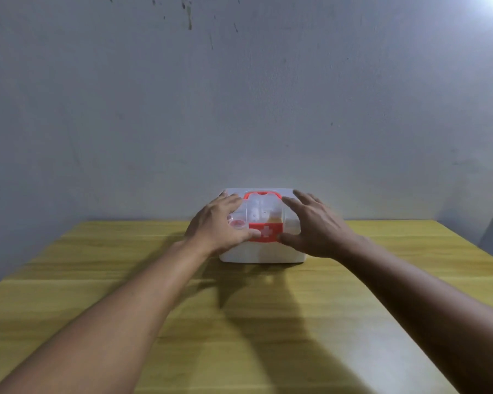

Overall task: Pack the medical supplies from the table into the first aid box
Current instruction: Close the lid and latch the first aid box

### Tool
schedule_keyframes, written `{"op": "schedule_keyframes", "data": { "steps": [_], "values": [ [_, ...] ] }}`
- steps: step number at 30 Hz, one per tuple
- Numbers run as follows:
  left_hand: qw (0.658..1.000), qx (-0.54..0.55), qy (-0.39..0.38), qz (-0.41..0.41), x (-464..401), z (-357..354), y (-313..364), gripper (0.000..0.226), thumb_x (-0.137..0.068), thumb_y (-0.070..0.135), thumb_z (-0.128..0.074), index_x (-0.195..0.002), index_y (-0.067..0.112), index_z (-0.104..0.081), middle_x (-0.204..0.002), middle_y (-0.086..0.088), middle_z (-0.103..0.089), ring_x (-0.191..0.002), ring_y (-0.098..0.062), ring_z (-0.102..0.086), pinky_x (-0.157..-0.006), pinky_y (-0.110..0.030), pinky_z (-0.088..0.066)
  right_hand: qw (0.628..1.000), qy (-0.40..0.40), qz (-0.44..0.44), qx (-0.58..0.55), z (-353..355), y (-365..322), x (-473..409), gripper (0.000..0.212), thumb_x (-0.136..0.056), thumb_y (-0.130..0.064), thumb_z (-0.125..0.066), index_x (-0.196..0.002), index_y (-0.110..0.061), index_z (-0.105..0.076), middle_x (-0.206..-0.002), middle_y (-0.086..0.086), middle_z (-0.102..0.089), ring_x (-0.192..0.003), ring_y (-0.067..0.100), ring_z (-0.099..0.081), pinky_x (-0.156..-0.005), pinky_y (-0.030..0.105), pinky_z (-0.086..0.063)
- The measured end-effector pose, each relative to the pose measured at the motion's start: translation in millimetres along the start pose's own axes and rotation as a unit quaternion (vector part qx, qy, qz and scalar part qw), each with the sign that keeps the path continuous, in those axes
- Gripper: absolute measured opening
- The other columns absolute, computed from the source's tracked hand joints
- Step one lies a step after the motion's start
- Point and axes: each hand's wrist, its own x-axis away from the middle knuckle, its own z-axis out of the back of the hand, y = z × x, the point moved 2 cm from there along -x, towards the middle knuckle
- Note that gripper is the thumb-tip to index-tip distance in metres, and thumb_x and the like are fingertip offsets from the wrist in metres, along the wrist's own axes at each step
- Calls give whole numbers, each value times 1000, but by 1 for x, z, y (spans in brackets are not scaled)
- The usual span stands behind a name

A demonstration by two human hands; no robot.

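- Head cam, looking down at both hands, which are on the first aid box [261, 255] at the far end of the worktop [97, 280].
- Left hand [219, 224] lies flat over the left part of the clear lid [264, 210], fingers spread, thumb tip touching the red latch [266, 231] with the white cross. It's pressing or resting, not curled round anything.
- Right hand [315, 226] mirrors it on the right part of the lid, fingers splayed, thumb at the right edge of that latch. Also flat and open, nothing gripped.
- Between the two hands you can see through the lid: some pale stuff and something amber inside, too blurry to name.
- Red carry handle [262, 193] sits folded down just beyond the fingertips.
- Box body is white, lid looks down on it, and it stands against the grey wall [239, 109] behind the hands.
- Both forearms cast dark shadows on the yellow wood worktop on the near side of the box.
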Motion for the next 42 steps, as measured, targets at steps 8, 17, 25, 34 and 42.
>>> {"op": "schedule_keyframes", "data": {
  "steps": [8, 17, 25, 34, 42],
  "values": [
    [995, -94, 28, -15, 6, -2, 8, 97, -57, 54, -84, -141, 24, -47, -148, 6, -46, -144, -12, -29, -110, -39, -40, 1000, 0, -5, 16, -12, 9, 2, 95, -78, -55, -68, -151, -26, -16, -160, 6, -21, -147, 29, -19, -113, 45, -31],
    [994, -105, 34, -5, 11, -1, 13, 98, -53, 55, -85, -139, 27, -49, -147, 9, -47, -144, -11, -31, -109, -39, -41, 1000, 12, -5, 28, -10, 13, 2, 95, -73, -66, -65, -150, -30, -23, -158, 4, -28, -145, 27, -28, -108, 49, -38],
    [994, -100, 43, 0, 12, -2, 16, 95, -56, 51, -86, -139, 23, -49, -147, 5, -48, -143, -12, -33, -111, -40, -39, 999, 34, -1, 40, -11, 12, 3, 88, -75, -65, -64, -148, -29, -29, -152, 3, -39, -139, 27, -37, -100, 46, -45],
    [993, -120, 14, -1, 9, 0, 11, 101, -54, 31, -91, -143, 26, -43, -150, 9, -42, -144, -10, -28, -111, -36, -38, 999, 22, 8, 48, -9, 12, 2, 90, -76, -41, -76, -149, -27, -25, -147, 5, -41, -136, 28, -37, -95, 44, -45],
    [995, -95, 22, 13, -6, -6, 3, 101, -52, 26, -92, -142, 27, -45, -150, 8, -43, -144, -8, -28, -110, -39, -39, 999, 27, -4, 44, -15, 17, -11, 89, -77, -41, -75, -149, -29, -24, -150, 3, -38, -141, 26, -32, -97, 43, -44]
  ]
}}
